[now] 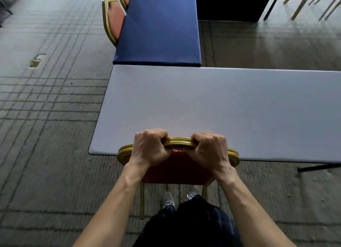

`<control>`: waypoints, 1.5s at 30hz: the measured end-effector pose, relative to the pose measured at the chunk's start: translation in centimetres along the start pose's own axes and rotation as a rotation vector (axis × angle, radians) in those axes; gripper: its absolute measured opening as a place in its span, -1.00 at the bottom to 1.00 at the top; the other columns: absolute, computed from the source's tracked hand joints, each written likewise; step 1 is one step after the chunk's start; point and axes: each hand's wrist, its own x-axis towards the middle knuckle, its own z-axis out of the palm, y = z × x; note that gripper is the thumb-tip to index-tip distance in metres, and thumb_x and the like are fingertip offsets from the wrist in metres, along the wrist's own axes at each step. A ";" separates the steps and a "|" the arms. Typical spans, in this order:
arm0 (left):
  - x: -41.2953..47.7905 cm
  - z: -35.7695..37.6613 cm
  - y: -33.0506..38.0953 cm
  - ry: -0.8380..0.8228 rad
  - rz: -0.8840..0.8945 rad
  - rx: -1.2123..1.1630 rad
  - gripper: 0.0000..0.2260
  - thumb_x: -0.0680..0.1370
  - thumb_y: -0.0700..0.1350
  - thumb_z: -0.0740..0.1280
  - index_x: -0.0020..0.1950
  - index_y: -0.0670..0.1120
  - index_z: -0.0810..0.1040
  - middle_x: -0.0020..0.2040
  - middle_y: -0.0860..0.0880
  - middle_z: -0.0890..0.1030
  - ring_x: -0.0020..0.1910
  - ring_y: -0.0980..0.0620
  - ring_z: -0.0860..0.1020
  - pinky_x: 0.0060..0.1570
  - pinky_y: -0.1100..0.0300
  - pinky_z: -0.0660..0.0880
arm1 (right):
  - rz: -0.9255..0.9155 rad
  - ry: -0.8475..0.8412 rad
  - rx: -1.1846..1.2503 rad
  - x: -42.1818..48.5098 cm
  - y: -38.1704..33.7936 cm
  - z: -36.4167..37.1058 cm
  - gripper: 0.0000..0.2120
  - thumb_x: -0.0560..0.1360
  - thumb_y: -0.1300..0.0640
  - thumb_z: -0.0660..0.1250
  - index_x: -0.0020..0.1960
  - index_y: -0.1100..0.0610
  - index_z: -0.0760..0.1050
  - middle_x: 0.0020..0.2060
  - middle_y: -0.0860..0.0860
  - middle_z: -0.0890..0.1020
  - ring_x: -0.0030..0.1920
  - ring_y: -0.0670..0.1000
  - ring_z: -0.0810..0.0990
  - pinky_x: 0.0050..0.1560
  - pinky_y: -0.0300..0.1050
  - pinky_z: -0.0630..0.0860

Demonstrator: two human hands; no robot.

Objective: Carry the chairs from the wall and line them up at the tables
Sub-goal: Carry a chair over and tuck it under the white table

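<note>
Two hands hold one chair [177, 171] at lower centre of the frame. Our left hand [149, 148] and right hand [210, 150] sit close together on its gold top rail [180, 142], fingers [156, 134] curled tightly over it. The chair backs against the near edge of the white table [203, 102]; whether they touch, we cannot tell. We judge the frame stiff and fairly heavy, the rail smooth, so gripping nearer the corners should steady it. Other chairs [113, 19] stand by the blue table [160, 28], upper left.
</note>
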 end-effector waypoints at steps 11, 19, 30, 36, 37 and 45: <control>-1.9 1.7 0.0 -0.016 -0.009 -0.037 -0.74 0.31 0.18 0.34 -0.31 0.00 0.43 -0.33 0.11 0.50 -0.31 0.00 0.52 -0.34 0.19 0.28 | 0.084 0.033 0.072 -2.4 0.2 0.8 -0.61 0.38 -0.29 0.33 -0.29 0.05 0.49 -0.36 -0.05 0.60 -0.32 0.05 0.59 -0.38 -0.12 0.41; -6.2 2.5 1.0 0.010 -0.018 0.043 -0.81 0.32 0.11 0.32 -0.25 0.00 0.49 -0.27 0.08 0.55 -0.21 -0.06 0.58 -0.30 0.17 0.32 | 0.059 -0.011 0.051 -6.7 -0.5 0.6 -0.65 0.42 -0.29 0.37 -0.19 0.00 0.52 -0.34 -0.05 0.63 -0.30 0.06 0.62 -0.35 -0.11 0.41; -20.8 3.8 2.3 -0.081 -0.062 0.065 -0.73 0.33 0.19 0.27 -0.11 0.07 0.57 -0.19 0.10 0.63 -0.16 -0.04 0.64 -0.24 0.13 0.45 | -0.023 -0.095 0.075 -20.6 -3.7 0.1 -0.69 0.49 -0.29 0.32 -0.12 -0.07 0.64 -0.36 -0.06 0.66 -0.34 0.00 0.66 -0.36 -0.15 0.48; -27.9 4.7 2.6 -0.306 -0.115 0.117 -0.59 0.34 0.27 0.36 0.14 0.16 0.58 -0.03 0.13 0.72 -0.05 -0.02 0.70 -0.08 0.07 0.54 | -0.003 -0.185 0.145 -28.1 -5.0 0.4 -0.74 0.40 -0.29 0.40 -0.05 -0.16 0.67 -0.26 -0.10 0.71 -0.23 -0.05 0.69 -0.32 -0.15 0.53; -29.1 4.9 2.6 -0.344 -0.118 0.133 -0.57 0.35 0.27 0.33 0.18 0.19 0.58 0.00 0.14 0.72 -0.01 -0.01 0.69 -0.04 0.06 0.55 | -0.005 -0.202 0.146 -29.3 -5.3 0.4 -0.75 0.40 -0.27 0.41 -0.03 -0.17 0.67 -0.22 -0.12 0.72 -0.18 -0.05 0.70 -0.31 -0.14 0.54; -37.8 6.7 3.5 -0.593 -0.167 0.186 -0.47 0.42 0.22 0.42 0.40 0.28 0.50 0.29 0.16 0.63 0.24 0.01 0.61 0.18 0.09 0.48 | -0.005 -0.418 0.167 -38.2 -7.0 1.4 -0.64 0.40 -0.19 0.44 0.19 -0.19 0.65 0.06 -0.13 0.74 0.04 -0.05 0.72 -0.05 -0.11 0.63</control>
